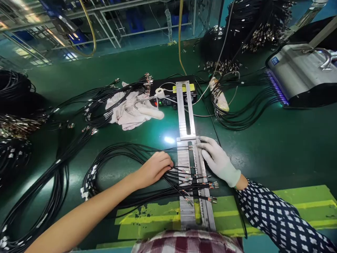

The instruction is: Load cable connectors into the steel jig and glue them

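My left hand, bare, is closed on a black cable at the left side of a long slotted metal fixture. My right hand, in a white glove, rests its fingertips on the fixture's right rail, beside small connector ends lying over the slot; its fingers are partly apart and nothing shows in them. Black cables loop out to the left, and their stripped ends cross the lower part of the fixture.
A black control box stands behind the fixture, with a white cloth beside it. At the right is a silver machine with a purple glow. Cable bundles lie at the left. Green mats cover the front edge.
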Motion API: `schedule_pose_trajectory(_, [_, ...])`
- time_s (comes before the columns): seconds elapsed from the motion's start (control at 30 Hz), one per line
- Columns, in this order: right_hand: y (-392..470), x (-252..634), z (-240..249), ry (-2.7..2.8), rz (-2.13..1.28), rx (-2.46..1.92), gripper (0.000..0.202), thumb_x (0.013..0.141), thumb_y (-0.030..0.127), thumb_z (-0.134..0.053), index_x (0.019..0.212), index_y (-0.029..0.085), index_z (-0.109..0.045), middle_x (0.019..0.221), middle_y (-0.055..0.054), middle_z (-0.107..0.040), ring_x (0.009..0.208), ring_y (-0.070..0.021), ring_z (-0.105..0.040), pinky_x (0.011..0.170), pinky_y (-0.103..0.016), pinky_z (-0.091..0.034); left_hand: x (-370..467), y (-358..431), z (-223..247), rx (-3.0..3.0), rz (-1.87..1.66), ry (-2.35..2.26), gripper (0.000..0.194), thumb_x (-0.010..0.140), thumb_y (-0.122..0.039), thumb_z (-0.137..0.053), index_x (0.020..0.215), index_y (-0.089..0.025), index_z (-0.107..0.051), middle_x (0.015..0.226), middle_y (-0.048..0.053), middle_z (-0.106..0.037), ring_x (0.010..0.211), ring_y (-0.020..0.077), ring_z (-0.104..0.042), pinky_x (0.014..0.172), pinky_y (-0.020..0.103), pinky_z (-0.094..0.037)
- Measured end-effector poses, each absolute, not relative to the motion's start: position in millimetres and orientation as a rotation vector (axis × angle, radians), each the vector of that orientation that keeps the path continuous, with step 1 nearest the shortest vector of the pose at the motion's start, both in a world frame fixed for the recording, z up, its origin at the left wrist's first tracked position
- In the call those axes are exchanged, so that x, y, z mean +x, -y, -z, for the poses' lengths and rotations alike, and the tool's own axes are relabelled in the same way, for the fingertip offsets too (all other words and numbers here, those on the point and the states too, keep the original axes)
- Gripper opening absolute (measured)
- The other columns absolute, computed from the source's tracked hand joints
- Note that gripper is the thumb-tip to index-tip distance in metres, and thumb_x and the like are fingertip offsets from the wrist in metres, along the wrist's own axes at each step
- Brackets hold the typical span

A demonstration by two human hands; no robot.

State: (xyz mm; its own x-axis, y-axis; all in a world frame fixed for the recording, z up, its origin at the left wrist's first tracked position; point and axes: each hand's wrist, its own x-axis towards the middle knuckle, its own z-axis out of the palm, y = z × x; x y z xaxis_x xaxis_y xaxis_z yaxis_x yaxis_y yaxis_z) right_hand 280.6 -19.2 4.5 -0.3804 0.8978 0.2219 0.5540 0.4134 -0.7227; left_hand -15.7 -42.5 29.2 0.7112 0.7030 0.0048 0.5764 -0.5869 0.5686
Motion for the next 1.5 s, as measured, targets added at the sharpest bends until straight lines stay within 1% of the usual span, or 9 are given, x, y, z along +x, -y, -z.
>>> schedule_pose_trajectory(0.1, [16.8, 279.5, -3.0, 2.035, -0.751, -1.230, 0.025, 0.099, 0.025, -0.043, 0.114, 0.025, -0.063, 0.136, -0.007, -0.054, 0.128, -0.0249, -0.052, 0.107, -0.048, -0.047, -13.2, 38.1, -22.4, 2.341, -0.514, -0.957, 0.019, 0.102, -0.020, -0.042, 0.107, -0.019, -0.060, 0.098, 0.006, -0.061, 0.092, 0.0155, -0.055, 0.084, 0.029, -0.044])
schedule_pose_trajectory(0.2, [15.4, 279.0, -3.1, 2.029, -0.764, -1.245, 0.024, 0.098, 0.025, -0.044, 0.115, 0.026, -0.062, 0.136, -0.007, -0.054, 0.127, -0.0248, -0.053, 0.106, -0.048, -0.048, -4.3, 25.1, -15.3, 2.464, -0.597, -0.951, 0.027, 0.102, -0.019, -0.039, 0.116, -0.020, -0.062, 0.095, 0.006, -0.059, 0.087, 0.0150, -0.054, 0.079, 0.027, -0.044])
schedule_pose_trajectory(0.3, [15.5, 279.0, -4.6, 2.030, -0.773, -1.251, 0.024, 0.098, 0.025, -0.044, 0.115, 0.026, -0.062, 0.135, -0.007, -0.054, 0.128, -0.0241, -0.052, 0.109, -0.047, -0.046, 3.8, 11.7, -11.5, 2.648, -0.600, -0.971, 0.030, 0.102, -0.018, -0.036, 0.113, -0.019, -0.064, 0.091, 0.005, -0.057, 0.083, 0.0151, -0.052, 0.075, 0.028, -0.041])
schedule_pose_trajectory(0.43, [15.7, 278.9, -6.1, 2.032, -0.786, -1.265, 0.024, 0.099, 0.025, -0.044, 0.115, 0.026, -0.062, 0.136, -0.007, -0.054, 0.129, -0.0242, -0.051, 0.109, -0.047, -0.045, 7.2, 3.0, -11.4, 2.736, -0.591, -0.982, 0.030, 0.102, -0.018, -0.036, 0.110, -0.019, -0.065, 0.089, 0.004, -0.056, 0.079, 0.0144, -0.050, 0.071, 0.027, -0.039])
schedule_pose_trajectory(0.57, [14.8, 278.6, -5.8, 2.024, -0.803, -1.271, 0.023, 0.098, 0.024, -0.046, 0.114, 0.026, -0.062, 0.136, -0.006, -0.054, 0.128, -0.0241, -0.051, 0.108, -0.046, -0.046, 8.6, 1.2, -13.0, 2.729, -0.613, -0.936, 0.030, 0.102, -0.019, -0.034, 0.110, -0.019, -0.063, 0.089, 0.004, -0.054, 0.081, 0.0144, -0.049, 0.073, 0.026, -0.042])
schedule_pose_trajectory(0.7, [14.4, 278.4, -5.1, 2.017, -0.806, -1.265, 0.023, 0.097, 0.023, -0.046, 0.113, 0.026, -0.063, 0.135, -0.006, -0.054, 0.128, -0.0242, -0.051, 0.109, -0.046, -0.046, 11.2, 1.6, -14.9, 2.702, -0.671, -0.901, 0.027, 0.101, -0.015, -0.036, 0.110, -0.016, -0.061, 0.090, 0.004, -0.052, 0.083, 0.0143, -0.049, 0.075, 0.026, -0.044])
schedule_pose_trajectory(0.9, [14.3, 279.2, -6.7, 2.016, -0.815, -1.277, 0.023, 0.098, 0.025, -0.046, 0.113, 0.025, -0.063, 0.136, -0.007, -0.053, 0.128, -0.0246, -0.051, 0.108, -0.046, -0.046, 10.7, 3.1, -17.5, 2.793, -0.664, -0.880, 0.025, 0.101, -0.017, -0.037, 0.116, -0.017, -0.057, 0.093, 0.005, -0.053, 0.084, 0.0159, -0.048, 0.074, 0.029, -0.043])
schedule_pose_trajectory(1.3, [13.9, 277.5, -9.9, 1.995, -0.816, -1.288, 0.023, 0.097, 0.026, -0.046, 0.109, 0.025, -0.065, 0.133, -0.008, -0.056, 0.125, -0.0264, -0.054, 0.106, -0.049, -0.049, 9.5, 3.3, -14.7, 2.641, -0.672, -0.900, 0.028, 0.100, -0.013, -0.038, 0.118, -0.019, -0.057, 0.094, 0.005, -0.049, 0.085, 0.0148, -0.047, 0.075, 0.026, -0.044])
schedule_pose_trajectory(1.5, [14.6, 277.5, -11.7, 1.995, -0.823, -1.308, 0.023, 0.097, 0.026, -0.046, 0.111, 0.024, -0.064, 0.134, -0.007, -0.055, 0.125, -0.0256, -0.054, 0.105, -0.046, -0.050, 9.8, 6.3, -12.9, 2.694, -0.674, -0.924, 0.028, 0.101, -0.018, -0.038, 0.118, -0.020, -0.059, 0.093, 0.005, -0.051, 0.083, 0.0156, -0.048, 0.075, 0.028, -0.042])
